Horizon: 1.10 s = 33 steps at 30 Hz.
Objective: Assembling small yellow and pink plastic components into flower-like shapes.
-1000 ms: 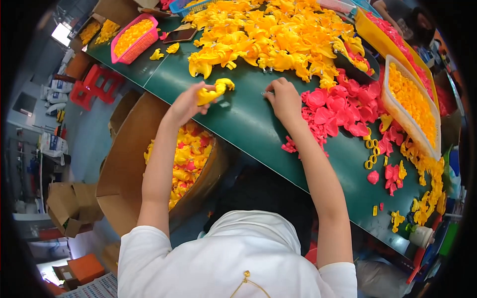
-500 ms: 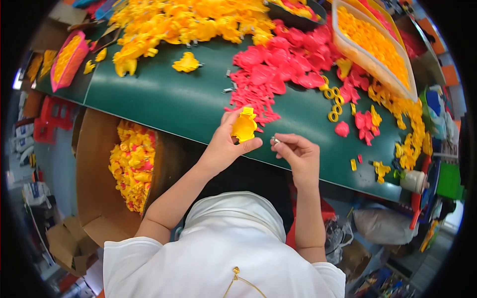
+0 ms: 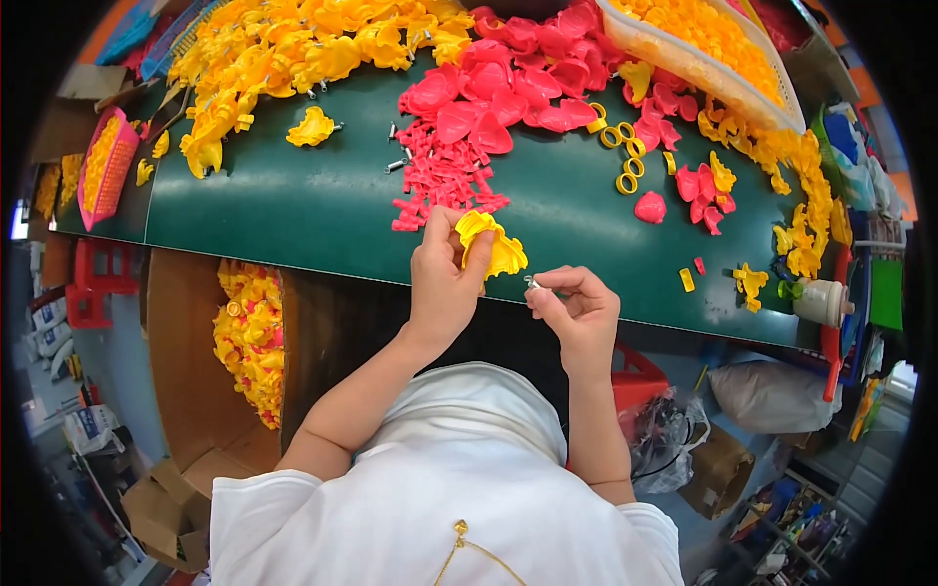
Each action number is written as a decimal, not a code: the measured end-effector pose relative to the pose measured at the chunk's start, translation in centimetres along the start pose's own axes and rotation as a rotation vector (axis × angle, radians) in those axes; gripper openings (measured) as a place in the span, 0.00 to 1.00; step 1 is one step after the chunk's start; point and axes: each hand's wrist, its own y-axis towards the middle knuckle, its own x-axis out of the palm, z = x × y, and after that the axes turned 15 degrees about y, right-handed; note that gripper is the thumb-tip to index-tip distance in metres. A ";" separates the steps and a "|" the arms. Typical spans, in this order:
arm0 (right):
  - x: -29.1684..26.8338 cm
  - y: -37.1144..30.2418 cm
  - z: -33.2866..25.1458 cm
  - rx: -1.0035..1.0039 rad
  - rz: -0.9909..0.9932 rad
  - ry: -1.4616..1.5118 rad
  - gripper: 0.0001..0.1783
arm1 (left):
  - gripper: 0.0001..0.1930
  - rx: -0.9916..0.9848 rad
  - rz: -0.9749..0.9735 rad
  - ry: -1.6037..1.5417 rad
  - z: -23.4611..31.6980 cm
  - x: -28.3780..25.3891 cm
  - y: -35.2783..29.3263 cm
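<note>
Between the thumb and fingers of my left hand (image 3: 445, 272) is a yellow plastic shell piece (image 3: 496, 249), its ridged outer side showing. My right hand (image 3: 578, 311) pinches a small silvery metal part (image 3: 532, 282), close beside the shell's lower right edge but apart from it. Both hands are over the near edge of the green table (image 3: 322, 220). Just beyond my left hand lies a heap of small pink plastic pieces (image 3: 445, 176), with larger pink shells (image 3: 489, 98) behind it. A single yellow shell with a metal bit (image 3: 311, 127) rests to the left.
A big pile of yellow shells (image 3: 293, 49) covers the far left. At the far right stands a white basket (image 3: 703, 73) of yellow parts. Yellow rings (image 3: 630, 166) lie right of centre. A cardboard box (image 3: 186, 361) with yellow and pink parts is below the table at left.
My left hand has turned the yellow shell from its hollow side to its ridged outer side. The right hand keeps its metal part near it. The whole view has shifted slightly.
</note>
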 end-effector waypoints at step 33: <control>3.5 0.0 2.5 0.170 0.139 0.209 0.04 | 0.13 0.546 0.463 0.343 -4.3 -0.2 -2.3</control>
